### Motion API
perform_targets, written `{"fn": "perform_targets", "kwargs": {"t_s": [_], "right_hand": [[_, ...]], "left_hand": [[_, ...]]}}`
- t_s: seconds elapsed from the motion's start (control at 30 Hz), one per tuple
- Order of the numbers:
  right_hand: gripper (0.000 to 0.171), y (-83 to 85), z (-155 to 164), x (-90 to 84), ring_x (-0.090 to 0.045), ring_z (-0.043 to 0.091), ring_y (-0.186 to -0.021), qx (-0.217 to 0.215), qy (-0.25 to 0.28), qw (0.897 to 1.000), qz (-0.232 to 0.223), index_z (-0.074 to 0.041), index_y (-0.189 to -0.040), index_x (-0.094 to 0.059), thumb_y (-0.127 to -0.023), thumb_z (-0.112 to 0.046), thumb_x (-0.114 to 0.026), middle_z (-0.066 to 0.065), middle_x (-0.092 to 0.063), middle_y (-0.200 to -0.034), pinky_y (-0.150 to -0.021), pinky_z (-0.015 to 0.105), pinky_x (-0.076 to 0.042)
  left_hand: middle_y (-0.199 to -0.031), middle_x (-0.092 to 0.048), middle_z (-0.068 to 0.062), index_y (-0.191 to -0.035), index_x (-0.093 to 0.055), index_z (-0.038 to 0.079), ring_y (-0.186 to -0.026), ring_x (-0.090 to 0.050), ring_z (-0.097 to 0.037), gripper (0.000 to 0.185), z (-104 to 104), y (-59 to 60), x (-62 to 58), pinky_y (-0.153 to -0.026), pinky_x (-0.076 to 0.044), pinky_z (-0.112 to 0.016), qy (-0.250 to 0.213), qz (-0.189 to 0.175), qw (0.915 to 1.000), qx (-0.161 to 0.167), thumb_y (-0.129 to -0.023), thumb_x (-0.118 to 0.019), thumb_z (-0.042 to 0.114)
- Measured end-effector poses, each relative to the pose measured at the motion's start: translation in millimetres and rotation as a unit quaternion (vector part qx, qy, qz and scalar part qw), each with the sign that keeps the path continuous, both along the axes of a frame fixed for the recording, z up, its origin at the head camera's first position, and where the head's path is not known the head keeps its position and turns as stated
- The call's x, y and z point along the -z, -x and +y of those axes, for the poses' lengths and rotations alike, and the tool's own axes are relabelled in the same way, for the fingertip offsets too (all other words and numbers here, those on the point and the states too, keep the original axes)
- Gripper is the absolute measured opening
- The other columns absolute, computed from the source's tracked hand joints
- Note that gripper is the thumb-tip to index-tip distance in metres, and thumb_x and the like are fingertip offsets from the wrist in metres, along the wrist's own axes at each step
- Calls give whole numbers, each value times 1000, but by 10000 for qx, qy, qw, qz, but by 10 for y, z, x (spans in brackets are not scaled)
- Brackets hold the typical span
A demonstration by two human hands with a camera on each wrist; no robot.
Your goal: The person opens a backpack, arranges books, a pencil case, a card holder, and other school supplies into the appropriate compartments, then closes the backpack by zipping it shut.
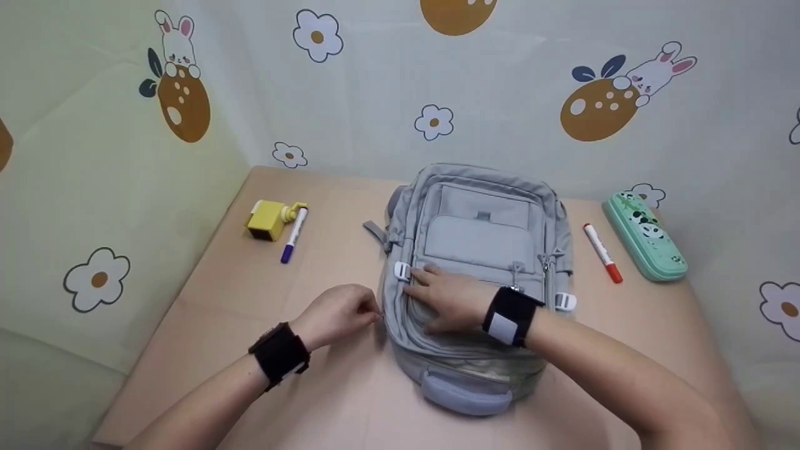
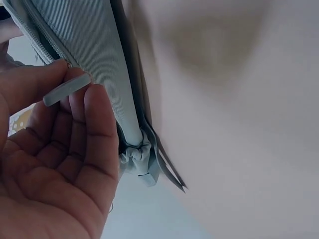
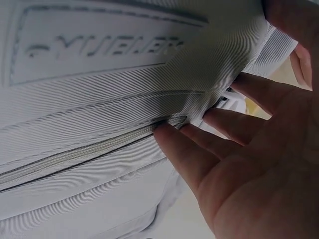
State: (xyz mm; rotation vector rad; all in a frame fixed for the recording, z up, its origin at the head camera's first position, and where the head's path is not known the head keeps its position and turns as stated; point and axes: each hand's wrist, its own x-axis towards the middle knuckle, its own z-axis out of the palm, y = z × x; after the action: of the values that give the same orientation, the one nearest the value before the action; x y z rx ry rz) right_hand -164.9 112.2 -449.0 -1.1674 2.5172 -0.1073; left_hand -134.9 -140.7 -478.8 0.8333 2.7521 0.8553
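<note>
A grey backpack (image 1: pixel 480 240) lies on its back on the table, its padded top handle (image 1: pixel 465 394) towards me. At the bag's left side, my left hand (image 1: pixel 337 314) pinches a grey zipper pull (image 2: pixel 67 89) between thumb and fingers. The side zip (image 2: pixel 47 37) runs up from that pull in the left wrist view. My right hand (image 1: pixel 456 300) rests on the bag's front with its fingers spread. Its fingertips press the fabric beside a front pocket zip (image 3: pixel 84 152), below a stitched label (image 3: pixel 104 47). White strap buckles (image 1: pixel 402 270) sit at both sides.
To the left are a yellow block-shaped thing (image 1: pixel 267 219) with a spout-like end and a purple-capped marker (image 1: pixel 295 234). On the right lie a red-capped marker (image 1: pixel 602 252) and a green panda pencil case (image 1: pixel 647 236). Patterned cloth (image 1: pixel 369 81) hangs behind the table.
</note>
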Motion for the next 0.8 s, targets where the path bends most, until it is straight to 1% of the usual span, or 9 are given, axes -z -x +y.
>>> {"fn": "perform_targets", "kwargs": {"t_s": [0.1, 0.2, 0.3, 0.4, 0.47, 0.57, 0.63, 0.7, 0.8], "right_hand": [[81, -34, 33, -33, -29, 45, -147, -27, -15, 10000, 63, -11, -156, -42, -89, -43, -76, 22, -28, -163, -118, 52, -27], [74, -106, 84, -108, -35, 42, -145, -147, 69, 9997, 191, -10, -154, -46, -94, -45, -70, 20, -35, -160, -118, 52, -29], [64, -240, 155, -180, -41, 39, -142, -375, 226, 9985, 340, -9, -149, -52, -97, -46, -64, 19, -44, -155, -117, 51, -32], [56, -412, 237, -203, -47, 36, -139, -622, 388, 9964, 435, -10, -144, -58, -99, -45, -62, 15, -51, -151, -114, 50, -36], [48, -510, 287, -184, -51, 33, -136, -803, 501, 9943, 497, -12, -138, -63, -99, -41, -63, 13, -56, -147, -111, 49, -40], [34, -607, 342, -115, -57, 32, -129, -1084, 676, 9887, 790, -14, -125, -72, -98, -34, -66, 10, -62, -140, -106, 46, -47], [24, -636, 367, -59, -61, 30, -124, -1224, 827, 9837, 1021, -16, -115, -77, -97, -28, -68, 8, -66, -135, -102, 44, -50], [17, -648, 387, -6, -64, 29, -121, -1279, 946, 9801, 1185, -17, -108, -79, -96, -25, -69, 7, -67, -134, -99, 41, -52], [12, -643, 410, 41, -65, 26, -119, -1251, 1068, 9789, 1211, -17, -98, -80, -94, -21, -70, 6, -67, -133, -96, 38, -53]], "left_hand": [[-81, -68, 4, -85, -74, 9, -76, -64, -15, 4, 4, -11, 0, -74, -54, -38, -28, -100, 9999, -95, -87, -76, 7], [-82, -68, 3, -86, -74, 9, -77, -64, -15, 3, -1, -21, -2, -76, -54, -38, -104, -216, 9996, -180, -88, -76, 7], [-83, -68, 3, -87, -74, 11, -78, -63, -15, 5, -4, -37, -3, -76, -54, -38, -183, -268, 9992, -253, -88, -76, 7], [-83, -68, 4, -88, -74, 11, -78, -63, -14, 5, -2, -48, -4, -76, -53, -38, -220, -291, 9989, -304, -88, -76, 7], [-83, -68, 4, -88, -74, 11, -78, -63, -14, 4, 2, -49, -8, -76, -53, -37, -222, -274, 9988, -329, -87, -76, 8], [-83, -67, 5, -87, -74, 12, -78, -62, -14, 5, 9, -44, -9, -76, -53, -37, -195, -271, 9988, -370, -87, -77, 8], [-82, -67, 5, -86, -74, 12, -77, -62, -13, 5, 12, -43, -7, -75, -53, -37, -175, -281, 9987, -385, -87, -77, 8], [-81, -66, 6, -86, -73, 12, -76, -61, -13, 6, 12, -47, -4, -74, -52, -36, -161, -297, 9987, -378, -87, -77, 8], [-80, -65, 6, -84, -73, 12, -74, -59, -11, 6, 14, -68, -9, -72, -51, -35, -177, -339, 9986, -353, -86, -76, 7]]}}
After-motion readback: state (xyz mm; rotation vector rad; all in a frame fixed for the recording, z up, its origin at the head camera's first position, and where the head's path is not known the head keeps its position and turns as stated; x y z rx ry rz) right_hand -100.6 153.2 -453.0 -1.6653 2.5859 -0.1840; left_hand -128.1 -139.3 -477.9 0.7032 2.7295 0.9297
